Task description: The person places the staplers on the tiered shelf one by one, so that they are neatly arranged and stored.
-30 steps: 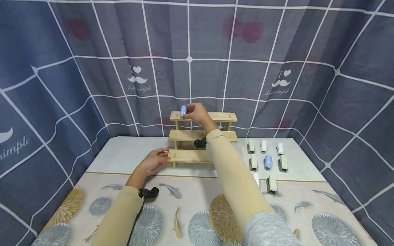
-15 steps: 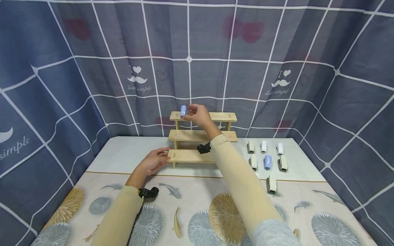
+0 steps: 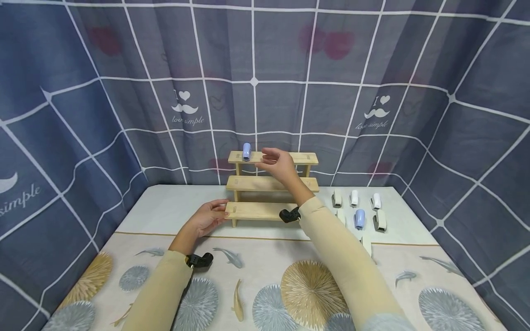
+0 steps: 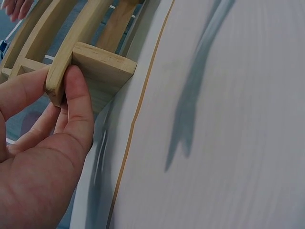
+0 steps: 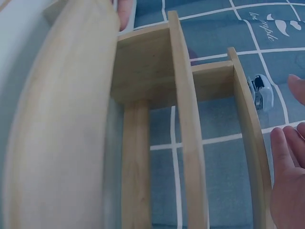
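A three-tier wooden display stand (image 3: 261,183) stands at the back of the table. On the left part of its top tier rests a small blue stapler (image 3: 246,151), its metal part showing in the right wrist view (image 5: 261,93). My right hand (image 3: 280,165) is just right of that stapler, apart from it, fingers extended and holding nothing. With thumb and fingertips, my left hand (image 3: 205,219) pinches the left end of the lowest tier; the left wrist view shows this wooden end (image 4: 58,78) between them.
Right of the stand are several small staplers: a blue one (image 3: 360,219), white ones (image 3: 354,197) and cream ones (image 3: 380,220). My right sleeve (image 3: 343,248) partly covers the nearest ones. A checked curtain (image 3: 281,105) hangs close behind the stand.
My right hand has let go of the blue stapler and drawn back to the right and slightly down. The stapler stays on the top tier. My left hand has not moved.
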Motion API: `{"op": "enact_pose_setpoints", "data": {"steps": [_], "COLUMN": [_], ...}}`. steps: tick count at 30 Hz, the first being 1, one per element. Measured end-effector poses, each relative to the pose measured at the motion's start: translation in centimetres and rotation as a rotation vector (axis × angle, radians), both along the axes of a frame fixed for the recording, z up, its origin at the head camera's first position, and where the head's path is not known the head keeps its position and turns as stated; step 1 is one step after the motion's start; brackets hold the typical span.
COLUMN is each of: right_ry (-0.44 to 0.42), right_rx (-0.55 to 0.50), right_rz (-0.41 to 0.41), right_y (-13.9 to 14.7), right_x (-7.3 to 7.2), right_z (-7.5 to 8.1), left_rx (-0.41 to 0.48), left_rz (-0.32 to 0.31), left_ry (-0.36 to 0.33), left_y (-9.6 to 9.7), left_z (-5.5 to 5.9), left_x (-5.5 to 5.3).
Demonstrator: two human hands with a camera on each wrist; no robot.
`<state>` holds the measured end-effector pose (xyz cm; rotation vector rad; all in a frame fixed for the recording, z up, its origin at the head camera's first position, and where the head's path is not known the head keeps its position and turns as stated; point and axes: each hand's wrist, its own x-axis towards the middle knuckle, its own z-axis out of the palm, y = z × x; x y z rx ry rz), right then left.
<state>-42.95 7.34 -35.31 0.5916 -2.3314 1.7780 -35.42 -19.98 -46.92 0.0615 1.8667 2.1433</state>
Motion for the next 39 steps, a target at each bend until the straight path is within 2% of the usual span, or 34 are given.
{"op": "enact_pose_setpoints", "data": {"steps": [13, 22, 30, 37, 39], "right_ry": [0.025, 0.055, 0.087, 0.093, 0.091], "right_rx": [-0.115, -0.163, -0.145, -0.143, -0.139], "right_rz": [0.056, 0.048, 0.023, -0.023, -0.035], "right_y": [4.1, 7.5, 10.7, 13.2, 14.0], "right_x": [3.4, 6.0, 8.2, 10.2, 10.6], "right_z": [-2.3, -4.2, -6.0, -6.9, -7.2], "left_rx": [0.024, 0.022, 0.000, -0.003, 0.011], "left_rz": [-0.008, -0.011, -0.016, -0.003, -0.022], "left_ry": [-0.001, 0.012, 0.022, 0.022, 0.037], "left_y": [-0.2, -0.3, -0.2, -0.1, -0.3], "left_z": [0.2, -0.1, -0.3, -0.4, -0.6], "left_x": [0.1, 0.1, 0.0, 0.0, -0.1]}}
